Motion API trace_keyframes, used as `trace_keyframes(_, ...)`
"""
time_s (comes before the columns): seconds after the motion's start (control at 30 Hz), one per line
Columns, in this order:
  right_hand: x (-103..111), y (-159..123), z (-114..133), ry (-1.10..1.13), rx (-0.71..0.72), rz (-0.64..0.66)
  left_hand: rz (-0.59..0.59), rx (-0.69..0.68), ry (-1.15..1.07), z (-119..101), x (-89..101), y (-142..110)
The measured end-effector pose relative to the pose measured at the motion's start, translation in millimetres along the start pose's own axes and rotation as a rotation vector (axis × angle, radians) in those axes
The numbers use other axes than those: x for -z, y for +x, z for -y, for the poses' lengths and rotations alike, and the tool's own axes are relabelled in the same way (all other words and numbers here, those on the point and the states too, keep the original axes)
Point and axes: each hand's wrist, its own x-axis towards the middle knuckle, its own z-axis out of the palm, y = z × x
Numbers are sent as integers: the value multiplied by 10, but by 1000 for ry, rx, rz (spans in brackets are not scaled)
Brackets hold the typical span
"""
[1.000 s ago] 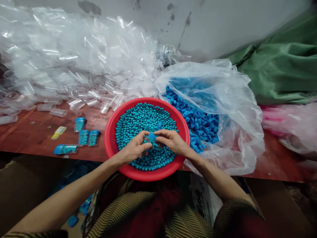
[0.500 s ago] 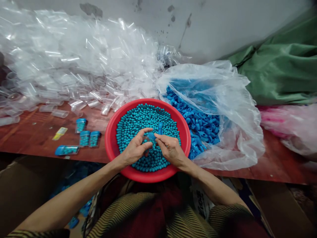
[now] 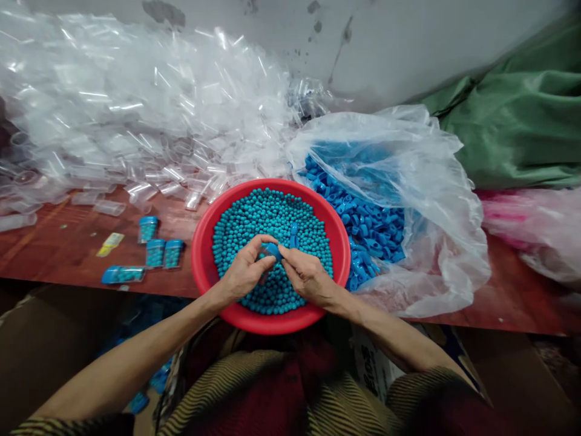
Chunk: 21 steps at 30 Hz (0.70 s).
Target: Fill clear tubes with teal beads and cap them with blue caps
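Observation:
Over the red basin (image 3: 202,242) of round teal beads (image 3: 254,212), my two hands meet at one small container. My left hand (image 3: 242,269) is closed round its clear plastic body, which is mostly hidden by the fingers. A blue cap (image 3: 273,249) sits at the container's end, pinched by the thumb and fingertips of my right hand (image 3: 308,275). Whether the cap is fully seated I cannot tell. Just beyond my right hand, another blue piece (image 3: 294,235) lies on the beads.
Capped containers of beads (image 3: 155,253) stand left of the basin, one lying down (image 3: 122,275). Clear empty tubes (image 3: 149,139) are heaped behind. At right, a clear bag (image 3: 436,242) holds blue caps (image 3: 372,227). A yellow-white label (image 3: 110,244) lies on the red table (image 3: 68,254).
My right fingers have come in against the blue cap at the container's end. My left fingers have closed further round the container, and the cap has tilted.

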Motion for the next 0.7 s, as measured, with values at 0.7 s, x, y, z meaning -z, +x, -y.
trace_keyframes(0.7,144,233,67,150,-119,-42,-49,18,45,22,-13,12)
